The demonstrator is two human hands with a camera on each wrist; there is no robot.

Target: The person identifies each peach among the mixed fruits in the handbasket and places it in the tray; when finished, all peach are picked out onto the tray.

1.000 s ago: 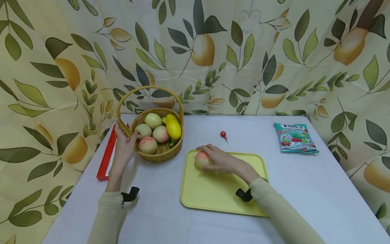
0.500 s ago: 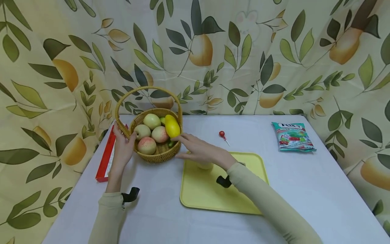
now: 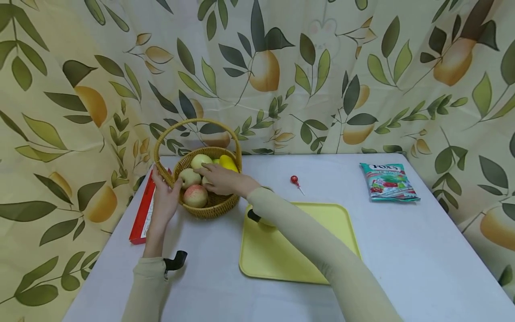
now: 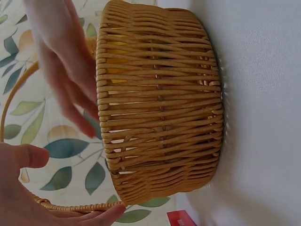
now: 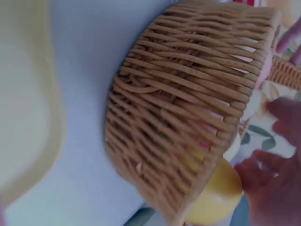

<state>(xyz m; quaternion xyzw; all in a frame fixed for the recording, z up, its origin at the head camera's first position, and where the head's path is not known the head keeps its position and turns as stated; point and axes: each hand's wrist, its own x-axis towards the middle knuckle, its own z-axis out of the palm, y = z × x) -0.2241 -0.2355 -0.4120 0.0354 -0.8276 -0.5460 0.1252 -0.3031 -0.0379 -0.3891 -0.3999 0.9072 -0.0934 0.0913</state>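
Observation:
In the head view, my left hand [image 3: 166, 197] holds the wicker basket [image 3: 215, 210] at the left foot of its handle, thumb on the inner side and fingers outside. My right hand [image 3: 225, 179] reaches over the basket's right rim, its fingers spread above a peach that it mostly covers. Around them lie a red-tinged peach [image 3: 195, 196], a paler round fruit [image 3: 189, 178], another pale green fruit [image 3: 200, 161] and a yellow fruit [image 3: 228, 163]. In the left wrist view, the right fingers [image 4: 77, 113] hang blurred at the rim; whether they touch fruit I cannot tell.
A yellow tray [image 3: 293, 255] lies right of the basket; a peach on it is almost hidden by the right sleeve. A red lollipop [image 3: 295, 179] lies behind the tray. Far right is a candy bag [image 3: 389, 182]. A red box [image 3: 141, 214] sits behind the left hand.
My right hand has let go of the peach on the tray and moved left, over the basket's fruit. The left hand stays at the basket handle.

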